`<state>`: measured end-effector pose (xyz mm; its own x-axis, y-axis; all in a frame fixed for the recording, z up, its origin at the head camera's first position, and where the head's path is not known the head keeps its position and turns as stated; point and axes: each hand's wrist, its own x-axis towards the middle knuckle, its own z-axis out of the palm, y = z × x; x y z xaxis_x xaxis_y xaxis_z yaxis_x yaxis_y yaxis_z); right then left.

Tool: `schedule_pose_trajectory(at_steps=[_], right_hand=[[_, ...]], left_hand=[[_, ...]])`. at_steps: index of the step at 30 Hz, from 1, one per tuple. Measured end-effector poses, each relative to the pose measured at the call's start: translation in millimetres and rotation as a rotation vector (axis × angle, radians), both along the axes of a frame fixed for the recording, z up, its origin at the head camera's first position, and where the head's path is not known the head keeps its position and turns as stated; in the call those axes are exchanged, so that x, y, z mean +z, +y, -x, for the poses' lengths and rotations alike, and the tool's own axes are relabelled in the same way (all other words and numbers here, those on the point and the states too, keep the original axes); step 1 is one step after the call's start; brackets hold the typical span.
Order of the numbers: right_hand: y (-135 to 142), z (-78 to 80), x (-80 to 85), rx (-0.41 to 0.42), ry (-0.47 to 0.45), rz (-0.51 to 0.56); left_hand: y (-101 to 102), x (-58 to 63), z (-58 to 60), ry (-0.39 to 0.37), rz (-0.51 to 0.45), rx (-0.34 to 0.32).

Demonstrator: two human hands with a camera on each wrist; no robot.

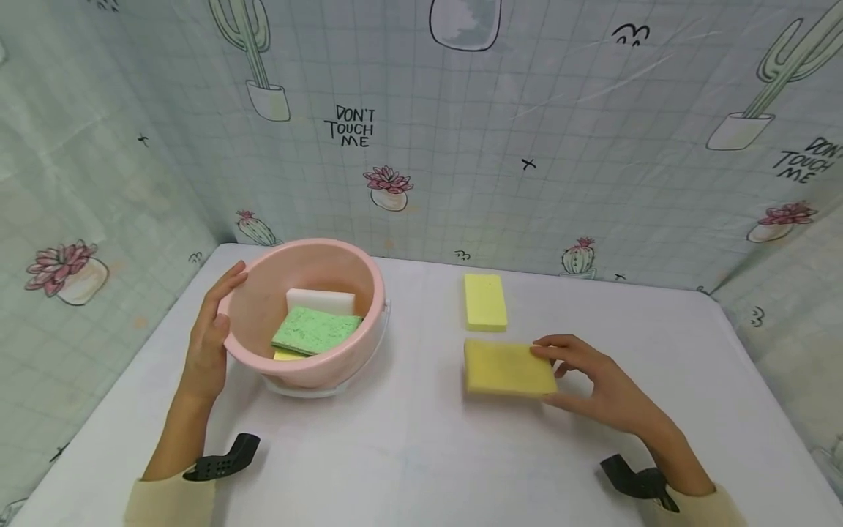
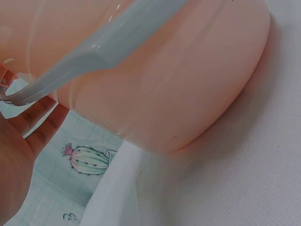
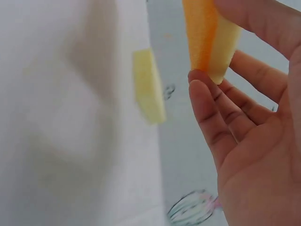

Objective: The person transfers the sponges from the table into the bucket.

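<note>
A pink bucket (image 1: 349, 351) stands tilted on the table at the left, its opening facing me. My left hand (image 1: 209, 344) holds it by the left rim; in the left wrist view the fingers (image 2: 44, 125) reach behind the wall. Inside lie a green sponge (image 1: 315, 331), a white block (image 1: 320, 301) and a mostly hidden yellow piece (image 1: 287, 356). To the right, my right hand (image 1: 596, 380) pinches a yellow sponge (image 1: 507, 368) by its right end, above the table. The right wrist view shows this sponge's orange layer (image 3: 201, 33) beside a paler one.
A second, pale yellow sponge (image 1: 485, 302) lies on the white table (image 1: 408, 454) behind the held one. The bucket's light grey handle (image 1: 309, 392) hangs down at its front. A patterned cloth (image 1: 461, 146) rises along the table's back and sides.
</note>
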<state>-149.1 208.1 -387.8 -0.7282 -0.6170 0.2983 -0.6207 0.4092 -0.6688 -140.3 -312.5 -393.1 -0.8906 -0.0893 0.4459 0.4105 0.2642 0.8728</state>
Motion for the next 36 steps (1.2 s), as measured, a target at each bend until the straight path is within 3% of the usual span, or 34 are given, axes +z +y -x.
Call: schedule_pose_trajectory(at_steps=[2,9,16,21,36], right_hand=[[-7.5,1.1,10.4,0.01,0.019,0.004],[-21.2,16.5,15.5,0.06,0.035,0.053],[-54.6,14.5,49.5,0.128,0.155,0.16],[-85.4,10.4,80.1,0.159,0.178,0.2],[-149.3,29.8,85.8,0.091,0.139,0.2]], left_hand=[[-0.1,0.8,0.3,0.005,0.003,0.004],[-1.0,-0.6,-1.3,-0.004,0.0,0.013],[-0.7,-1.8,-2.2,-0.013,-0.013,0.007],[-0.3,-1.1,-0.9,-0.001,0.011,0.014],[0.2,-0.4,0.4,0.026,-0.042,-0.017]])
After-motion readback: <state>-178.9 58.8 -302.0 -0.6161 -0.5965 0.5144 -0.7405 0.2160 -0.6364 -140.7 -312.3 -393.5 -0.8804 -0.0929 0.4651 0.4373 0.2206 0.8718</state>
